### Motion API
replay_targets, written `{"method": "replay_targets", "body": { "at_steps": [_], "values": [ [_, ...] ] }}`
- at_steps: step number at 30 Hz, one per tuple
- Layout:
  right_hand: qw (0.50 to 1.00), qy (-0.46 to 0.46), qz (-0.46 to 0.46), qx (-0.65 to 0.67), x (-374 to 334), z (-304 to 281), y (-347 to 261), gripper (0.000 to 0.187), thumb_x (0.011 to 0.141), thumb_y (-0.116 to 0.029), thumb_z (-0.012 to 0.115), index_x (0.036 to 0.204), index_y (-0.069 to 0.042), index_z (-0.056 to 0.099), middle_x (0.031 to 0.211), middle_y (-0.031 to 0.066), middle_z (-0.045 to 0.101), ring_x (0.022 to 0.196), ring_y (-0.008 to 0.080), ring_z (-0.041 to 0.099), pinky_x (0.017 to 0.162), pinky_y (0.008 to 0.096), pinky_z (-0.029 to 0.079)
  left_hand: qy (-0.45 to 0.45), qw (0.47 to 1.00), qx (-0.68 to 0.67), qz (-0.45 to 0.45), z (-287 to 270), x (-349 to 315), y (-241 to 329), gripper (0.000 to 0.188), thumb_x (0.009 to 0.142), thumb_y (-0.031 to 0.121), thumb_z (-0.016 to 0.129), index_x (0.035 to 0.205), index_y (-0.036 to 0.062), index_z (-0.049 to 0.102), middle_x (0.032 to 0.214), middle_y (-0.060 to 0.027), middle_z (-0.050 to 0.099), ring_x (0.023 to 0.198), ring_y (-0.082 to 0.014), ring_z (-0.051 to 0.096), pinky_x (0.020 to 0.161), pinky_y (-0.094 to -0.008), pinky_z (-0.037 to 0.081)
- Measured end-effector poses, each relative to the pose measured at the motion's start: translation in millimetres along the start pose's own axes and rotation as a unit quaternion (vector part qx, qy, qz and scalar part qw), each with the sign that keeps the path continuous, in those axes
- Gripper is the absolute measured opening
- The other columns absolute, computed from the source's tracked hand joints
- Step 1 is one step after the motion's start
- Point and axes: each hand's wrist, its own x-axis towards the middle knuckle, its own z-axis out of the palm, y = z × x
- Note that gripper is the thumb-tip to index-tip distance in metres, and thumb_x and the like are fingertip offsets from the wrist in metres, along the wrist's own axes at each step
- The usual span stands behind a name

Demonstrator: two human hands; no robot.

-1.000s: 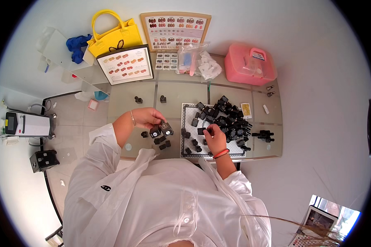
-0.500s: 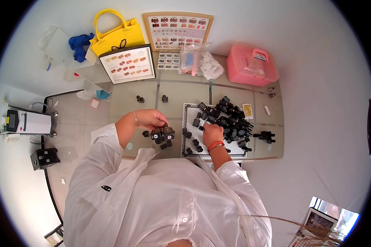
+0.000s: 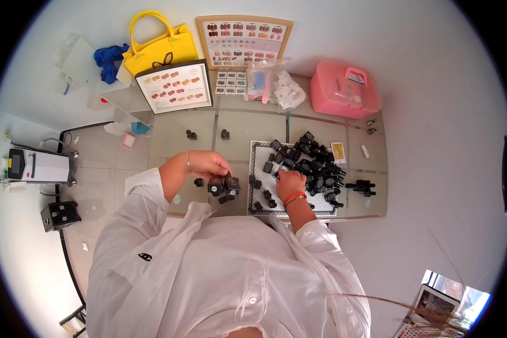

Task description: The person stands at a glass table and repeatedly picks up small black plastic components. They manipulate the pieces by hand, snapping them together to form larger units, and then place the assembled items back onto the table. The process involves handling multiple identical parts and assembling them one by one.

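My left hand (image 3: 209, 164) is closed on black nail polish bottles (image 3: 231, 185), two of which show below its fingertips, with round labels on their ends. Beneath them, more small black bottles (image 3: 225, 199) lie close to the table's front edge. My right hand (image 3: 291, 183) reaches onto a white mat with a dark patterned border (image 3: 253, 197). Its fingers are curled, and a small black bottle (image 3: 275, 175) shows at the fingertips. Right beside that hand, a heap of black nail polish bottles (image 3: 315, 163) covers much of the mat, most lying on their sides.
Two black bottles (image 3: 225, 134) stand farther back on the glossy tiled table. Behind are framed colour charts (image 3: 174, 87), a yellow handbag (image 3: 163, 50), plastic bags (image 3: 287, 93) and a pink case (image 3: 343, 90). A bottle cluster (image 3: 361, 187) lies right of the mat.
The bottles in my left hand have turned slightly and shifted a little to the right. My right hand stays nearly still over the mat.
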Motion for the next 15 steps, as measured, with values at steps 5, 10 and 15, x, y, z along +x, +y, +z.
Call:
{"method": "replay_targets", "body": {
  "at_steps": [5, 10, 15],
  "values": [
    [0.977, 0.056, -0.073, 0.194, -1.5, -20.5, -15.8, 0.027, 0.088, -0.031, 0.067, 0.105, -0.01, 0.065, 0.089, 0.0078, 0.071, 0.088, 0.0273, 0.067, 0.076, 0.0397, 0.05, 0.025, 0.998, 0.034, -0.036, 4.3, 2.0, 3.3, 0.027, 0.096, 0.019, 0.064, 0.117, 0.0009, 0.065, 0.105, -0.0013, 0.068, 0.092, -0.008, 0.063, 0.082, -0.0249, 0.055],
    [0.694, -0.32, 0.03, 0.644, -10.9, -85.2, -55.6, 0.037, 0.094, -0.042, 0.063, 0.101, -0.005, 0.06, 0.088, 0.006, 0.07, 0.079, 0.0173, 0.069, 0.061, 0.027, 0.05, 0.048, 0.996, 0.065, -0.046, 14.3, 6.8, 9.6, 0.026, 0.098, 0.018, 0.061, 0.115, -0.0019, 0.065, 0.099, -0.0031, 0.067, 0.084, -0.0109, 0.063, 0.076, -0.0263, 0.055],
    [0.591, -0.392, 0.08, 0.701, -18.2, -98.2, -71.6, 0.035, 0.096, -0.04, 0.062, 0.1, -0.006, 0.057, 0.086, 0.0069, 0.069, 0.074, 0.016, 0.068, 0.06, 0.0244, 0.05, 0.06, 0.989, 0.124, -0.052, 27.6, 17.3, 16.2, 0.025, 0.1, 0.018, 0.058, 0.11, -0.0043, 0.064, 0.095, -0.0044, 0.066, 0.083, -0.0134, 0.062, 0.076, -0.0304, 0.055]
  ]
}}
